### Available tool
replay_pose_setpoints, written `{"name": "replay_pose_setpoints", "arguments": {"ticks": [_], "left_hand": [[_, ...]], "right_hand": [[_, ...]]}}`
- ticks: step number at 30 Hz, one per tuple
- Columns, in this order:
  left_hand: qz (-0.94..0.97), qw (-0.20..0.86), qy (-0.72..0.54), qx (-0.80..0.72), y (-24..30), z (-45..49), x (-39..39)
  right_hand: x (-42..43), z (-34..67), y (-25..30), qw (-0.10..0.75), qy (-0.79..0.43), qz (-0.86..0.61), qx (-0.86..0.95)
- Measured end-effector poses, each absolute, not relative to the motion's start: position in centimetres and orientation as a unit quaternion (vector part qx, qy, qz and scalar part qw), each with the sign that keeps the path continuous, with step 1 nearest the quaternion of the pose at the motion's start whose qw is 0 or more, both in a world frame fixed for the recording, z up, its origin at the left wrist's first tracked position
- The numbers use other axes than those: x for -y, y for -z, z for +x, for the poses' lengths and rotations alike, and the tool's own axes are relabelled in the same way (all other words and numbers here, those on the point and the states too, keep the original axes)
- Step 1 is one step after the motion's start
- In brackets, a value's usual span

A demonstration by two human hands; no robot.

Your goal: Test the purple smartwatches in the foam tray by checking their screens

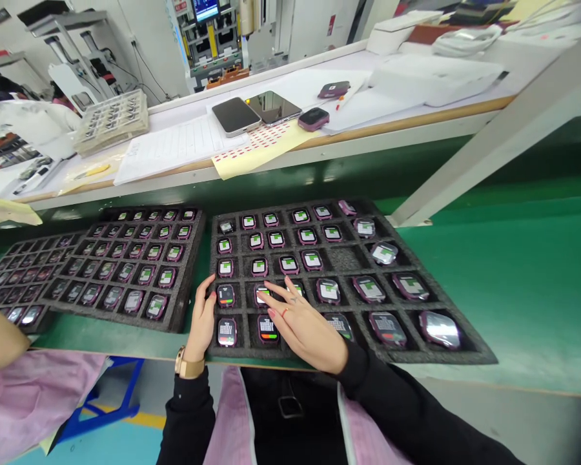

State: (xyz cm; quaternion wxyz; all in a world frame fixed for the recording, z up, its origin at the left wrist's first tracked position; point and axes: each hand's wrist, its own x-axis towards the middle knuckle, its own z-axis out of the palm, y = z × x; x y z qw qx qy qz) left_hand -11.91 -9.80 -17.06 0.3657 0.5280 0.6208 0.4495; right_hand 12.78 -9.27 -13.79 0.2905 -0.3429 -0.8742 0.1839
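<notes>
A black foam tray (pixel 407 352) lies on the green belt in front of me, its cells filled with small purple-cased smartwatches. My left hand (pixel 201 320) rests on the tray's near left edge, thumb up beside a watch (pixel 225 296) with a lit screen. My right hand (pixel 300 320) lies flat over the near cells, fingers stretched out and spread. Its fingertips touch the screen of a watch (pixel 261 294) in the second row. Neither hand holds anything.
A second foam tray (pixel 186 284) of watches sits to the left, a third (pixel 10 258) beyond it. Another person's arm (pixel 0 339) reaches in at far left. The raised shelf behind holds two phones (pixel 256 111), papers, sticker sheets and loose watches. A white diagonal bar (pixel 489 139) crosses on the right.
</notes>
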Motion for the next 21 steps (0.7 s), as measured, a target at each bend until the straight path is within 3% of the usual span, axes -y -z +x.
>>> {"name": "replay_pose_setpoints", "arguments": {"ticks": [4,12,21], "left_hand": [[0.525,0.362,-0.452,-0.624,17.1,-11.9,9.8],[0.524,0.351,-0.454,-0.63,16.9,-11.9,9.8],[0.525,0.345,-0.453,-0.633,16.5,-11.9,9.6]], "right_hand": [[8.9,12.4,14.0,0.27,-0.167,-0.328,0.89],[9.0,16.1,13.9,0.323,-0.158,-0.393,0.847],[9.8,16.9,13.8,0.302,-0.17,-0.404,0.847]]}}
